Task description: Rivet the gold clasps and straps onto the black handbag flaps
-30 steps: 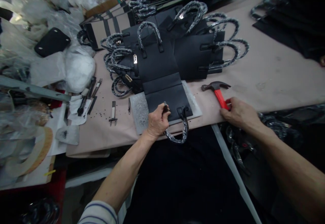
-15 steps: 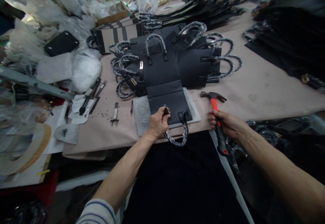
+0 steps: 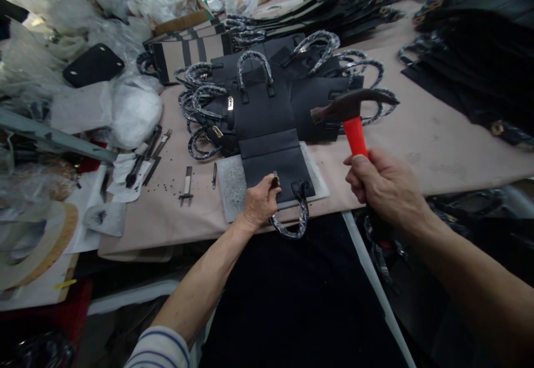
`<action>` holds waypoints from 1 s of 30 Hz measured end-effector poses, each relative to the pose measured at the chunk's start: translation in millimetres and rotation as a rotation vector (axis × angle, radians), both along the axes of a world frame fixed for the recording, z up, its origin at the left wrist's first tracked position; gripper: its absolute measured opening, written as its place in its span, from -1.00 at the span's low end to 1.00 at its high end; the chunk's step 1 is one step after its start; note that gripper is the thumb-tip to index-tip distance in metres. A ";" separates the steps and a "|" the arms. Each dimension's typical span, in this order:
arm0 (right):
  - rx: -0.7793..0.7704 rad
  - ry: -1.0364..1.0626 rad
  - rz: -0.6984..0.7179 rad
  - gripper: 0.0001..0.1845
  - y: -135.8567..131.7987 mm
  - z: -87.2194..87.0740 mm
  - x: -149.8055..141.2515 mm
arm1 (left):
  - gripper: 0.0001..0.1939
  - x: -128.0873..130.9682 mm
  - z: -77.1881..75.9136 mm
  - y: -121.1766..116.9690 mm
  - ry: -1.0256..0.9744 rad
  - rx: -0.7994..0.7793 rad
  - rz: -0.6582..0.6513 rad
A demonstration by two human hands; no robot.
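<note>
My left hand (image 3: 259, 200) is closed around a short metal punch (image 3: 275, 177), held upright on a black bag panel (image 3: 267, 162). The punch's lower end is hidden by my fingers. A plastic-wrapped handle (image 3: 297, 224) at the panel's near end hangs over the table edge. Beneath the panel lies a pale stone slab (image 3: 232, 182). To the right, my right hand (image 3: 381, 187) grips a claw hammer (image 3: 354, 126) by its red and black handle, its head raised above the table.
More black panels with wrapped handles (image 3: 255, 68) lie behind the slab. At left are a pronged tool (image 3: 187, 186), a thin rod (image 3: 214, 175), other hand tools (image 3: 144, 157) and a tape roll (image 3: 62, 245). Dark stacks (image 3: 479, 62) fill the far right.
My right hand has lifted the hammer from low by the table edge, so it now looks larger and higher. My left hand stays on the panel with the punch.
</note>
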State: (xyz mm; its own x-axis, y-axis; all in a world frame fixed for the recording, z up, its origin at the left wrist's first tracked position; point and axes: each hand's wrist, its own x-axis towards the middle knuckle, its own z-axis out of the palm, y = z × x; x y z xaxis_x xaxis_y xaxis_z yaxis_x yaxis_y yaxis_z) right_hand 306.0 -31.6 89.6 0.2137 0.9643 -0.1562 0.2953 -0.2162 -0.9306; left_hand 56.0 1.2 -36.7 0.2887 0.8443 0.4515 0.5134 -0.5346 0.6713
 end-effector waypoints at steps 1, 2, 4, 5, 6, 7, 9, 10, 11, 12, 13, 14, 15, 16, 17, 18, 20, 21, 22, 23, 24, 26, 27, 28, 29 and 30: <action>0.064 -0.142 0.060 -0.69 -2.5 6.2 -0.2 | -0.81 -0.2 -0.7 -0.2 0.007 0.015 -0.012; 0.126 -0.285 0.123 -0.66 -5.2 12.1 -0.2 | -0.81 -0.6 -1.3 -0.2 0.014 0.027 -0.028; 0.238 -0.531 0.254 -0.65 -10.7 23.0 -0.9 | -0.80 -1.6 -2.4 -0.4 0.030 0.038 -0.048; 0.281 -0.621 0.314 -0.65 -13.4 27.8 -1.9 | -0.79 -2.1 -2.9 -0.6 0.039 0.038 -0.047; 0.319 -0.688 0.363 -0.66 -16.1 32.1 -3.4 | -0.78 -2.5 -3.4 -0.8 0.048 0.034 -0.044; 0.358 -0.737 0.395 -0.67 -18.6 35.6 -5.3 | -0.77 -2.7 -3.8 -1.1 0.054 0.030 -0.040; 0.461 -0.809 0.406 -0.68 -22.9 39.8 -9.9 | -0.75 -2.7 -5.0 -1.5 0.059 0.019 -0.038; 0.521 -0.835 0.389 -0.69 -24.6 40.3 -12.2 | -0.74 -2.6 -5.7 -1.6 0.059 0.015 -0.038; 0.580 -0.860 0.371 -0.69 -25.9 39.8 -14.2 | -0.74 -2.6 -6.4 -1.6 0.060 0.013 -0.038; 0.627 -0.894 0.368 -0.68 -26.8 38.7 -15.8 | -0.74 -2.5 -7.2 -1.5 0.064 0.011 -0.035; 0.653 -0.941 0.387 -0.66 -27.3 37.3 -16.8 | -0.74 -2.6 -8.1 -1.3 0.073 0.011 -0.032; 0.654 -0.991 0.427 -0.64 -27.7 36.2 -17.3 | -0.74 -2.7 -8.9 -1.1 0.084 0.012 -0.026; 0.635 -1.036 0.477 -0.63 -28.0 35.7 -17.5 | -0.74 -2.9 -9.6 -0.9 0.094 0.013 -0.021; 0.608 -1.066 0.522 -0.62 -28.5 36.2 -17.5 | -0.74 -3.1 -10.2 -0.7 0.100 0.013 -0.017; 0.590 -1.066 0.546 -0.63 -29.2 37.5 -17.6 | -0.74 -3.4 -10.7 -0.5 0.100 0.013 -0.015; 0.591 -1.038 0.526 -0.65 -30.2 39.4 -17.8 | -0.74 -3.7 -11.1 -0.5 0.093 0.012 -0.017; 0.653 -0.942 0.356 -0.72 -32.6 43.1 -18.6 | -0.74 -4.1 -11.3 -0.5 0.075 0.014 -0.024; 0.708 -0.904 0.271 -0.75 -33.7 44.0 -19.0 | -0.73 -4.2 -11.1 -0.6 0.070 0.015 -0.025; 0.746 -0.891 0.233 -0.77 -34.6 44.0 -19.0 | -0.73 -4.1 -10.9 -0.6 0.072 0.016 -0.025; 0.751 -0.910 0.251 -0.77 -35.2 43.1 -18.7 | -0.73 -3.8 -10.6 -0.6 0.080 0.019 -0.024; 0.717 -0.951 0.326 -0.75 -35.5 41.6 -17.9 | -0.74 -3.5 -10.3 -0.6 0.088 0.027 -0.021; 0.573 -1.014 0.518 -0.69 -36.0 37.9 -15.8 | -0.77 -2.8 -9.9 -0.5 0.093 0.053 -0.022; 0.509 -1.010 0.541 -0.68 -36.4 36.3 -15.0 | -0.79 -2.6 -9.8 -0.5 0.088 0.063 -0.025; 0.483 -0.982 0.496 -0.68 -36.9 34.8 -14.6 | -0.80 -2.5 -9.8 -0.4 0.079 0.068 -0.028; 0.499 -0.940 0.435 -0.68 -37.6 33.6 -14.8 | -0.80 -2.5 -9.8 -0.3 0.070 0.066 -0.030; 0.515 -0.905 0.386 -0.67 -38.3 32.8 -15.4 | -0.80 -2.6 -9.8 -0.3 0.068 0.059 -0.031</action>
